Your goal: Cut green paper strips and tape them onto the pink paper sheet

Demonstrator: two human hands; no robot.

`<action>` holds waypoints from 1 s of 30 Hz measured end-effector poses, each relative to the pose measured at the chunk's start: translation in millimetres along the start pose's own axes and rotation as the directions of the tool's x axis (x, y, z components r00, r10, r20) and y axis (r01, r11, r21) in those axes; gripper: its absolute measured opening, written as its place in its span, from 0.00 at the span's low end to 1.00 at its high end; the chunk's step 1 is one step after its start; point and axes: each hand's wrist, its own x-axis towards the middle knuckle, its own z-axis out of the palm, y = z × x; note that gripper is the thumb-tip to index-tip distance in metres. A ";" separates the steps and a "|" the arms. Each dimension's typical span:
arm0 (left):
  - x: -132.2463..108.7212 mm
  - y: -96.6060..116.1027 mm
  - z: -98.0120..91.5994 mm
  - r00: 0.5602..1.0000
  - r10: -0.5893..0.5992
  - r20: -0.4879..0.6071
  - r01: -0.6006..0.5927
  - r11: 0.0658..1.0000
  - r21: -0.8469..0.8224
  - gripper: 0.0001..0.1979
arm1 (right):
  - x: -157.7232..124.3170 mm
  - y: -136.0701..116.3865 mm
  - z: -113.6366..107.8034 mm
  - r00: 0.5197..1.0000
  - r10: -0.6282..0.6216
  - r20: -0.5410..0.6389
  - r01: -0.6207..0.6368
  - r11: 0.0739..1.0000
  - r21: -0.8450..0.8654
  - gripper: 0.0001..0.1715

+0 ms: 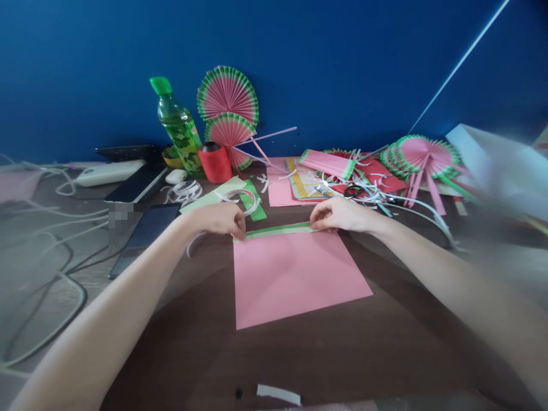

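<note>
Two bare forearms come in from the bottom corners and meet over a brown table point(192, 342), with a small white paper scrap point(278, 394) lying at its near edge between them.

Far left, grey cables point(55, 285) loop across the tabletop. Behind them a white power strip point(109, 171) lies near the blue wall point(342, 57). A dark phone point(143, 234) lies flat just left of the left wrist. Further back stand a green bottle point(180, 128) and a red spool of thread point(215, 162), touching or nearly so. Two round paper fans point(228, 94) in pink with green rims lean on the wall behind them.

The left hand point(218, 220) has its fingers curled, and thumb and fingertips are pressed together on the left end of a green-and-white strip point(278, 230). That strip runs along the far edge of a pink sheet point(295, 274), which lies flat in the middle of the table, slightly skewed. The right hand point(338, 214) pinches the strip's right end in the same way, knuckles up.

Beyond the right hand is a litter of white paper trimmings with black scissors point(353, 190) among them, partly covered. A folded pink paper point(327, 164) lies behind that. To the right rests a pile of finished fans point(422, 154) with pink handles. A blurred pale sheet point(500, 165) fills the far right edge.
</note>
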 end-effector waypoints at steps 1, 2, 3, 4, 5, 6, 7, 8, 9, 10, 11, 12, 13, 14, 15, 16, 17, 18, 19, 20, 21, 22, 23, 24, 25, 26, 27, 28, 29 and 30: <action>0.3 -0.5 0.3 1.000 0.001 0.004 -0.001 1.000 -0.005 0.09 | 0.0 0.1 0.0 1.000 -0.002 0.001 0.002 1.000 0.005 0.10; 0.5 -0.9 0.5 1.000 0.003 0.007 -0.003 1.000 -0.013 0.09 | 0.1 0.1 0.1 1.000 -0.006 0.004 0.006 1.000 0.011 0.10; 0.6 -1.2 0.8 1.000 0.005 0.008 -0.005 1.000 -0.022 0.09 | 0.2 0.0 0.3 1.000 -0.008 0.007 0.008 1.000 0.018 0.10; 0.7 -1.4 1.1 1.000 0.006 0.006 -0.006 1.000 -0.031 0.09 | 0.2 -0.2 0.4 1.000 -0.006 0.008 0.006 1.000 0.022 0.10; 0.7 -1.4 1.3 1.000 0.005 0.007 -0.005 0.999 -0.038 0.09 | 0.2 -0.4 0.6 1.000 -0.002 0.007 0.001 1.000 0.024 0.10; 0.5 -1.2 1.5 1.000 0.004 0.008 -0.004 0.999 -0.044 0.09 | 0.2 -0.7 0.7 1.000 0.003 0.005 -0.004 1.000 0.023 0.10; 0.3 -1.0 1.5 1.000 0.002 0.008 -0.002 0.999 -0.049 0.10 | 0.2 -0.8 0.8 1.000 0.007 0.002 -0.007 1.000 0.023 0.10; 0.1 -0.6 1.4 1.000 -0.001 0.008 0.002 0.999 -0.053 0.10 | 0.2 -0.7 0.9 1.000 0.008 0.001 -0.008 1.000 0.024 0.10; -0.2 -0.1 1.3 1.000 -0.006 0.010 0.007 0.998 -0.056 0.10 | 0.2 -0.5 0.8 1.000 0.006 0.001 -0.006 1.000 0.027 0.10; -0.5 0.3 1.2 1.000 -0.012 0.010 0.013 0.998 -0.058 0.10 | 0.3 0.0 0.8 1.000 0.002 0.004 -0.002 0.999 0.032 0.10; -0.8 0.7 1.0 1.000 -0.019 0.009 0.019 0.998 -0.060 0.10 | 0.5 0.6 0.7 1.000 -0.004 0.008 0.004 0.999 0.038 0.11; -0.9 0.8 0.9 1.000 -0.024 0.008 0.025 0.998 -0.062 0.10 | 0.7 1.3 0.6 1.000 -0.007 0.012 0.007 0.999 0.043 0.11; -0.8 0.8 0.9 1.000 -0.028 0.009 0.028 0.998 -0.063 0.10 | 1.0 2.0 0.6 1.000 -0.009 0.015 0.008 0.999 0.047 0.11; -0.6 0.6 0.9 1.000 -0.026 0.012 0.027 0.998 -0.064 0.10 | 1.2 2.5 0.5 1.000 -0.009 0.015 0.008 0.999 0.049 0.11; -0.3 0.3 0.9 1.000 -0.021 0.015 0.022 0.998 -0.067 0.11 | 1.5 2.9 0.5 1.000 -0.008 0.014 0.007 0.999 0.050 0.11; 0.1 -0.2 1.0 1.000 -0.015 0.019 0.016 0.997 -0.070 0.11 | 1.6 3.2 0.5 1.000 -0.006 0.012 0.005 0.999 0.051 0.12; 0.5 -0.6 1.0 1.000 -0.011 0.024 0.012 0.997 -0.071 0.11 | 1.6 3.2 0.5 1.000 -0.004 0.011 0.003 0.999 0.052 0.12; 0.8 -0.9 1.1 1.000 -0.009 0.027 0.011 0.997 -0.070 0.10 | 1.6 3.1 0.5 1.000 -0.004 0.012 0.003 0.999 0.052 0.11; 1.0 -1.0 1.0 1.000 -0.009 0.028 0.011 0.998 -0.069 0.10 | 1.4 2.9 0.5 1.000 -0.005 0.013 0.004 0.999 0.052 0.11; 1.2 -0.9 1.0 1.000 -0.011 0.028 0.013 0.998 -0.065 0.10 | 1.2 2.5 0.5 1.000 -0.006 0.014 0.005 0.999 0.051 0.11; 1.2 -0.6 1.0 1.000 -0.014 0.028 0.015 0.998 -0.060 0.10 | 0.9 2.0 0.5 1.000 -0.006 0.016 0.006 0.999 0.051 0.10; 1.1 -0.2 0.9 1.000 -0.014 0.028 0.015 0.998 -0.054 0.09 | 0.6 1.5 0.4 1.000 -0.007 0.017 0.006 0.999 0.051 0.10; 1.0 0.3 0.9 1.000 -0.013 0.027 0.015 0.999 -0.049 0.09 | 0.2 1.0 0.3 1.000 -0.007 0.016 0.006 0.999 0.051 0.09; 0.9 0.9 0.9 1.000 -0.013 0.024 0.014 0.999 -0.044 0.09 | -0.1 0.6 0.2 1.000 -0.006 0.014 0.005 0.999 0.050 0.09; 0.8 1.4 1.0 1.000 -0.013 0.020 0.014 0.999 -0.041 0.09 | -0.4 0.3 0.1 1.000 -0.005 0.012 0.004 0.999 0.047 0.09; 0.7 1.8 1.1 1.000 -0.013 0.019 0.014 0.999 -0.041 0.08 | -0.6 0.1 0.0 1.000 -0.005 0.011 0.004 0.999 0.043 0.09; 0.6 2.0 1.3 1.000 -0.014 0.019 0.015 0.999 -0.043 0.08 | -0.7 0.2 -0.1 1.000 -0.005 0.009 0.005 0.999 0.042 0.09; 0.5 2.1 1.4 1.000 -0.019 0.018 0.019 0.999 -0.041 0.07 | -0.8 0.5 -0.2 1.000 -0.006 0.008 0.006 0.999 0.043 0.09; 0.3 1.9 1.5 1.000 -0.024 0.016 0.024 0.999 -0.031 0.07 | -0.7 0.9 -0.2 1.000 -0.007 0.008 0.007 0.999 0.046 0.09; 0.0 1.6 1.5 0.999 -0.030 0.015 0.030 0.999 -0.015 0.08 | -0.6 1.3 -0.1 1.000 -0.008 0.008 0.008 0.999 0.050 0.10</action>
